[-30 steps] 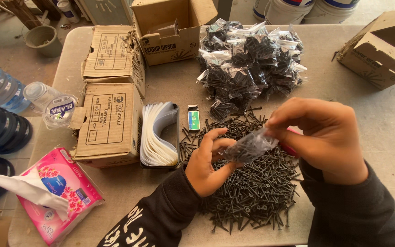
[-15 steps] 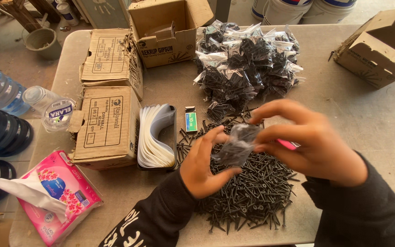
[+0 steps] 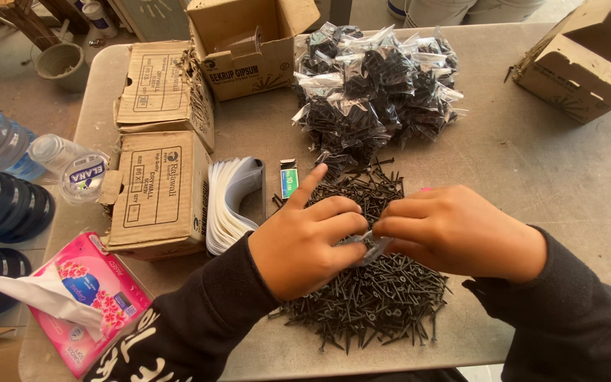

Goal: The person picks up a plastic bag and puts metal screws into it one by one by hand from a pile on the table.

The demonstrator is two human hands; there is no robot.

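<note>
Black loose drywall screws [image 3: 362, 297] heaped below; left hand [image 3: 305, 244] and right hand [image 3: 454, 230] both pinch small clear plastic bag [image 3: 365, 246]; best kept upright, mouth pinched shut.

I see a small clear plastic bag [image 3: 365, 245], crumpled and mostly hidden, pinched between both hands, just above a loose heap of black drywall screws [image 3: 369, 297] lying on the grey table.

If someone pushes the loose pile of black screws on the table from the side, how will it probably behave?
The pile of black screws would probably spread rather than slide as one body, since the pieces lie loose and crossed. Some at the edge may roll or scatter over the smooth table. It likely feels heavy for its size, and the pointed tips could prick the hand.
</note>
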